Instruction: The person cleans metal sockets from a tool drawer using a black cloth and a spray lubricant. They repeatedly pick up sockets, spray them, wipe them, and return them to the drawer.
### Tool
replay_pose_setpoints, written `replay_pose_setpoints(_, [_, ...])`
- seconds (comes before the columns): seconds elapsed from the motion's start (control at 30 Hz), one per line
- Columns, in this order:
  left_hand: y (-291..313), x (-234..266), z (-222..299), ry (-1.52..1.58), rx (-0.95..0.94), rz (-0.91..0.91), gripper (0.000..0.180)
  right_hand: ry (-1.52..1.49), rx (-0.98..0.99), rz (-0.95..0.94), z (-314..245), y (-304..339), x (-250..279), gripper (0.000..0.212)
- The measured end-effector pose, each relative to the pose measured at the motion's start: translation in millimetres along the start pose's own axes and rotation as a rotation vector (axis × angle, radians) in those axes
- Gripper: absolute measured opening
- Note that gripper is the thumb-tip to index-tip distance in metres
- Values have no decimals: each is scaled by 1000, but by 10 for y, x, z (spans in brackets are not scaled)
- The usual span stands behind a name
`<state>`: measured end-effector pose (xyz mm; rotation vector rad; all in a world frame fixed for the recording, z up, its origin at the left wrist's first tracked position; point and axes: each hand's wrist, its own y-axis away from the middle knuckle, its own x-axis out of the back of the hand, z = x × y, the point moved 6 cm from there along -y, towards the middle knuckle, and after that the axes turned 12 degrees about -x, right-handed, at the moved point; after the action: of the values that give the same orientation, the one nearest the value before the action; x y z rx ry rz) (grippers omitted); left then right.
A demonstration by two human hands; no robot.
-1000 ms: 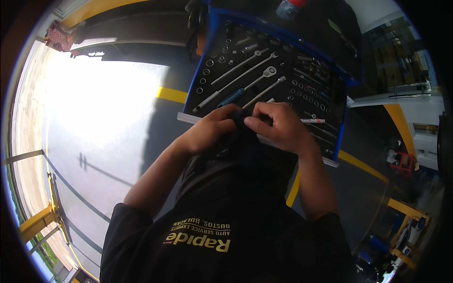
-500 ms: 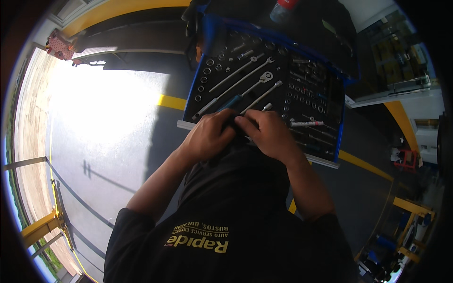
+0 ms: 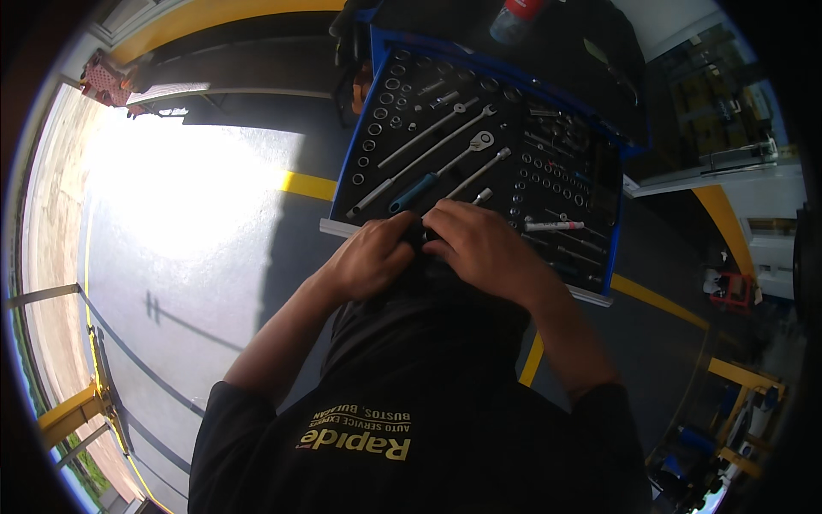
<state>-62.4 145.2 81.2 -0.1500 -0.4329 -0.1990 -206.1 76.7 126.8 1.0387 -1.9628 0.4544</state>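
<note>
My left hand [image 3: 368, 259] and my right hand [image 3: 481, 248] meet at the front edge of an open blue tool drawer [image 3: 341, 227], close to my body. Fingers on both are curled inward, thumbs facing each other. Something small and dark seems to sit between the fingertips, too hidden to name. Just beyond the left hand lies a ratchet with a blue handle [image 3: 413, 194], in a black foam tray. A long wrench [image 3: 441, 137] and an extension bar [image 3: 479, 174] lie beside it. A short socket piece [image 3: 484, 196] is just past the right hand.
Rows of sockets [image 3: 374, 129] line the drawer's left side, with smaller ones [image 3: 548, 180] at the right. A white marker pen [image 3: 554, 226] lies on the right half. Behind, a red-capped bottle [image 3: 511, 24] stands on the cabinet's black top [image 3: 565, 60].
My left hand has drawn back slightly, uncovering the ratchet's blue handle. The right hand has turned and shifted a little left, its back now more in view.
</note>
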Motion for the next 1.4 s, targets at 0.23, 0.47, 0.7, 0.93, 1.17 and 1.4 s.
replay_pose_setpoints(0.23, [16,-9,-47,159,105,-81,36,67,147,44,-41,32,7,30])
replay_pose_setpoints(0.47, [-57,66,28,92,44,-29,35,-181,-139,-34,11,-11,80,24])
replay_pose_setpoints(0.7, [-58,52,11,134,38,-46,35,-62,145,19,-76,3,81,15])
replay_pose_setpoints(0.93, [-102,84,83,110,51,-16,35,-229,-125,-22,27,2,156,23])
replay_pose_setpoints(1.17, [-70,-5,-26,271,199,-25,39,-114,97,101,-53,39,139,28])
replay_pose_setpoints(1.4, [-57,-12,-10,402,251,-95,40,-154,120,39,14,30,152,21])
